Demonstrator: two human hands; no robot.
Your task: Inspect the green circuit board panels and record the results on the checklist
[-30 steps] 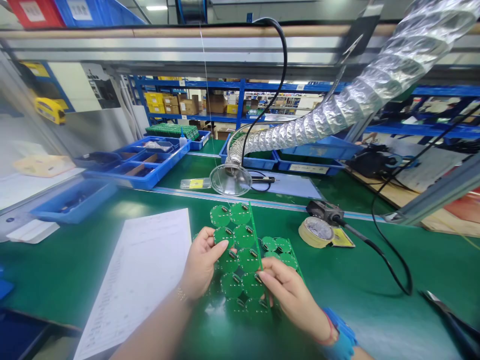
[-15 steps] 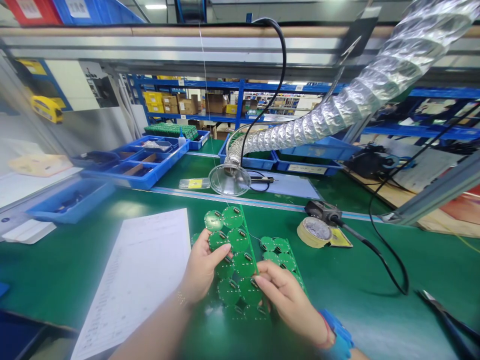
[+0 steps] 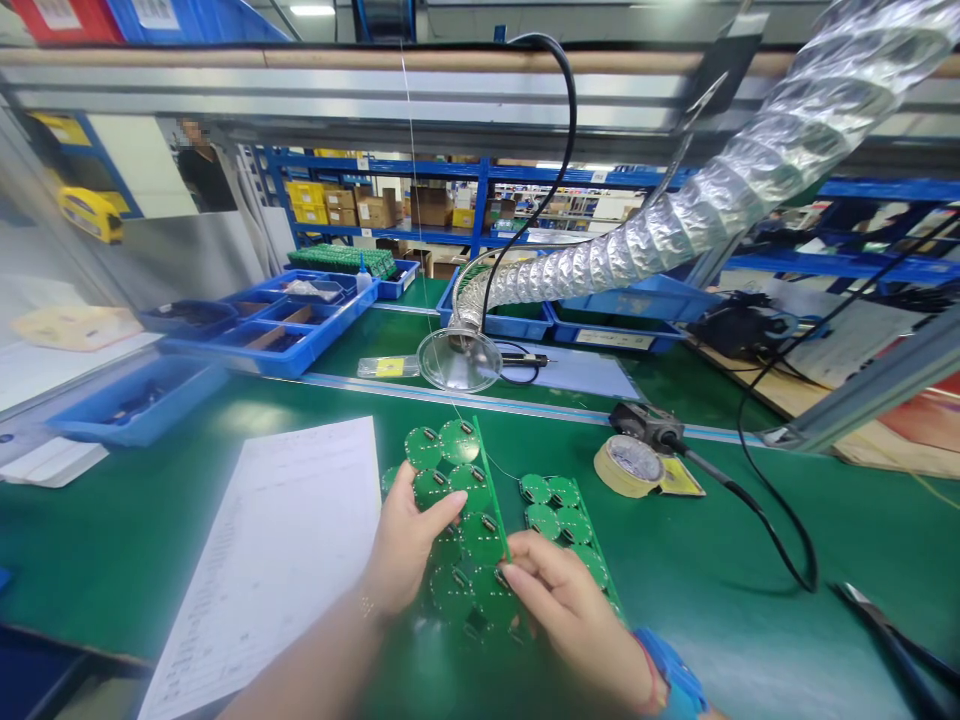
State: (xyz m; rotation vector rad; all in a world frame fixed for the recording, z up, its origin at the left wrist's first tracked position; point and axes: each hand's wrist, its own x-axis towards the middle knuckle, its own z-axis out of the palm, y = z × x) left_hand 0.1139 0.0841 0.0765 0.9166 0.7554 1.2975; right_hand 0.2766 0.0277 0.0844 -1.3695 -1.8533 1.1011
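Note:
My left hand (image 3: 409, 545) grips the left side of a green circuit board panel (image 3: 466, 530) made of joined round boards, each with a small metal part. My right hand (image 3: 570, 610) pinches the panel near its long green rail (image 3: 491, 490), and the lower boards are partly hidden behind my fingers. A second green round-board panel (image 3: 559, 520) lies on the green mat just right of it, apart from my right fingers. A blue strap (image 3: 667, 672) wraps my right wrist.
A printed sheet (image 3: 262, 570) lies left of my hands. A tape roll (image 3: 630, 465), a soldering iron holder (image 3: 637, 422) and its black cable are to the right. Side cutters (image 3: 892, 640) sit bottom right. Blue parts trays (image 3: 262, 335) and a foil extraction duct (image 3: 660, 235) stand behind.
My hands have shifted the held panel slightly left and up the mat, and its rail now leans a little differently. A person has come into view at the far back left.

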